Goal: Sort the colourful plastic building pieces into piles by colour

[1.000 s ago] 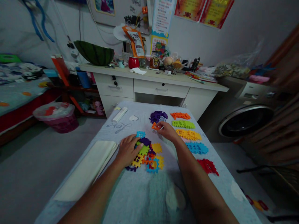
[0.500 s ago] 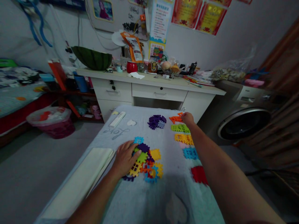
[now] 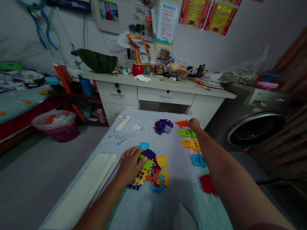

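Observation:
My left hand [image 3: 130,162] lies with its fingers apart on the left side of a mixed pile of interlocking plastic building pieces. Under and beside its fingertips are a light-green piece [image 3: 148,164], a dark purple piece [image 3: 149,154] and a light-blue piece [image 3: 144,146]. A yellow piece [image 3: 162,161] sits at the pile's right. At the far right, my right hand [image 3: 194,124] is closed at the edge of some orange pieces [image 3: 181,123]; its fingertips are hidden. Nearer me are rows of green pieces [image 3: 186,133], yellow pieces [image 3: 190,145], blue pieces [image 3: 198,160] and red pieces [image 3: 208,184].
A heap of purple pieces [image 3: 161,126] lies at the far middle of the cloth-covered table [image 3: 134,210]. A white bar-shaped object [image 3: 122,124] and a folded cream cloth [image 3: 81,191] lie on the left. Beyond stand a white desk [image 3: 120,95] and a washing machine [image 3: 249,124].
An orange piece that stood tilted at my right fingertips is now down among the orange pieces. My left hand stays on the mixed pile. The view has shifted slightly.

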### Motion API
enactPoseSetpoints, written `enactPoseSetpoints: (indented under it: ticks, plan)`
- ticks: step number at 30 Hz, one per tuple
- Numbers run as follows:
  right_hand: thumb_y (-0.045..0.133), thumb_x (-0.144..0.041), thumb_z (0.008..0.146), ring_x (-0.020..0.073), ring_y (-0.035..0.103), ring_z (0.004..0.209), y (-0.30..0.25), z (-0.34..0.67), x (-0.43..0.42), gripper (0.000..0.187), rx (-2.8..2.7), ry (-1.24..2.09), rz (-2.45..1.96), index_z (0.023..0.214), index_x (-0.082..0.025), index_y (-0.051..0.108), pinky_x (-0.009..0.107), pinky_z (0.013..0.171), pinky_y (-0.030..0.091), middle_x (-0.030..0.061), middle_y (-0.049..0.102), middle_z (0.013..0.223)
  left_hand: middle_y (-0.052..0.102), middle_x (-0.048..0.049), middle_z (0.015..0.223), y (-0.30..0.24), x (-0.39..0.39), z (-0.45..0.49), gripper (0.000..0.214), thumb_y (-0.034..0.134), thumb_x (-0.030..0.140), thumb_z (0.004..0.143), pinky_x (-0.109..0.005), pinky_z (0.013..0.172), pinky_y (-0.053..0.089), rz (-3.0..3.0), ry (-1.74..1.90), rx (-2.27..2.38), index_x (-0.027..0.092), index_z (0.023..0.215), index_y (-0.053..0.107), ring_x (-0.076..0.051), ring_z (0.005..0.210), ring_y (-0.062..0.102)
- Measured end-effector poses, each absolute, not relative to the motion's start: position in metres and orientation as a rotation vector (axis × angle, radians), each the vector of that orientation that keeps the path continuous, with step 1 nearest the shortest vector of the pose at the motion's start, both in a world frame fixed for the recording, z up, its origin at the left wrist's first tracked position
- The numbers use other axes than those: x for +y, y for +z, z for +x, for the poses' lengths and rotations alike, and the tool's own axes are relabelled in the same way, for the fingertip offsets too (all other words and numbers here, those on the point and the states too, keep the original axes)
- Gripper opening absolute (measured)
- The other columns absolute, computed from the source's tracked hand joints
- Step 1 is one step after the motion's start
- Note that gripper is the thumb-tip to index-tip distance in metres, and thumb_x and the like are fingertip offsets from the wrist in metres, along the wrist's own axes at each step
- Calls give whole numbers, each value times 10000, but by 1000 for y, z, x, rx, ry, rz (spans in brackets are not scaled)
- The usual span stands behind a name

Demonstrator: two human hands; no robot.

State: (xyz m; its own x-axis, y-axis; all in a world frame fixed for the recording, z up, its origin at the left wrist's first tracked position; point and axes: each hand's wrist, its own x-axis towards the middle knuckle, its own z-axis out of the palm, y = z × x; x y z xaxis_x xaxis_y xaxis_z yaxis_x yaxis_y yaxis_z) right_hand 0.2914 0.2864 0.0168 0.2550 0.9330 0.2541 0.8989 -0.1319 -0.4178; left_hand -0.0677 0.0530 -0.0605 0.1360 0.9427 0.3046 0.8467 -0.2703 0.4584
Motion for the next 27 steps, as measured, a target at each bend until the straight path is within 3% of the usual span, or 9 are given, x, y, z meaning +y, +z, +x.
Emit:
enactPoseSetpoints:
  ticks: [6,10,18,23,27]
  plan:
    - [527,-79,695,202,643,808,22,286,266,252,-1603,107,-2065,859,-119,714,272,727,448,113,706,844,573,-66,1304,-60,53,-67,376,448,476,929,-493,1058,349,2225,853,1773,264,1195,611,-264,1240,477]
    - [516,-134,715,171,618,807,29,268,240,221,-1608,159,-1920,855,-151,686,251,722,446,63,702,876,584,-59,1291,-59,53,-67,365,456,478,927,-486,1046,353,2244,846,1765,274,1187,609,-260,1222,487]
    - [577,-184,764,136,580,711,16,178,159,117,-2162,714,-1294,854,-166,650,246,680,440,6,646,767,574,-59,1323,-53,50,-64,380,426,477,943,-475,1061,329,2213,821,1773,268,1212,593,-256,1265,461]
    - [558,-65,743,162,602,882,-11,141,135,329,-2379,669,-1233,1041,-159,658,291,825,450,79,668,1042,586,-58,1304,-51,50,-64,364,443,469,933,-471,1053,339,2205,820,1771,268,1191,604,-255,1249,478]
    - [486,22,715,175,573,1057,-22,127,143,478,-2395,642,-1159,1123,-177,635,315,963,405,76,649,1154,585,-51,1311,-49,50,-63,355,461,477,921,-477,1053,335,2198,828,1768,282,1174,617,-260,1248,479]
